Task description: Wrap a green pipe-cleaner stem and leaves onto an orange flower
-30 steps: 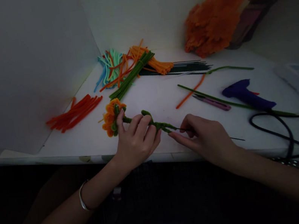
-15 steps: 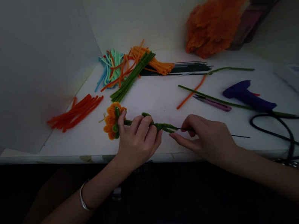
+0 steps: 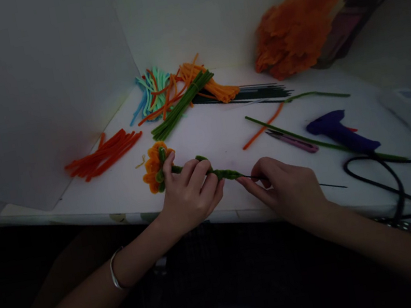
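My left hand (image 3: 192,193) is closed around the green-wrapped stem of a pipe cleaner flower (image 3: 152,169), whose orange petals show to the left of my index finger. Green pipe cleaner (image 3: 228,174) winds along the stem between my two hands. At its right end, my right hand (image 3: 290,187) pinches the thin dark wire stem (image 3: 247,176). The wire's far end shows past the outer side of that hand. My right thumb tip is close to the end of the green winding; whether it also grips the pipe cleaner is hard to see.
Red pipe cleaners (image 3: 105,154) lie left; a green bundle (image 3: 183,105), orange bundle (image 3: 218,86) and dark wires (image 3: 254,93) lie behind. To the right are pink-handled scissors (image 3: 293,140), a blue glue gun (image 3: 341,131) and its looped cord (image 3: 395,185). An orange mass (image 3: 298,28) stands at the back.
The loose green end by my right fingertips now lies against the stem. My right hand has shifted slightly right with the wire. My left hand has stayed almost in place.
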Tool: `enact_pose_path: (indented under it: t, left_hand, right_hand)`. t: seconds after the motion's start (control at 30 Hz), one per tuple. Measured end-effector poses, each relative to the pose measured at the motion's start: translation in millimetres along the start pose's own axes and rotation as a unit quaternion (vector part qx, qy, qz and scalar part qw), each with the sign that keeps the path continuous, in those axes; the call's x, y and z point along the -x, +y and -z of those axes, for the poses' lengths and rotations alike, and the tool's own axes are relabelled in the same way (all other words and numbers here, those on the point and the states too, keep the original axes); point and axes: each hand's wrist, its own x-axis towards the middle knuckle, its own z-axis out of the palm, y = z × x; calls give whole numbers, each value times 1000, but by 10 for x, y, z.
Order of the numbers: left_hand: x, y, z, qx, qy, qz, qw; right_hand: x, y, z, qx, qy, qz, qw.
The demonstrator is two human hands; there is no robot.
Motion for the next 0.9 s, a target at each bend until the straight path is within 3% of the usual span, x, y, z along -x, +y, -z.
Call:
enact_pose_path:
  t: [0.5, 0.73, 0.9]
  left_hand:
    - [-17, 7, 20, -4, 29, -18, 999]
    - [-24, 16, 50, 58, 14, 31, 998]
    - [-45, 41, 96, 91, -37, 67, 993]
  right_hand:
    - [-38, -35, 67, -54, 24, -12, 998]
    - [-6, -31, 66, -3, 71, 15, 997]
    - [19, -30, 60, 26, 89, 32, 995]
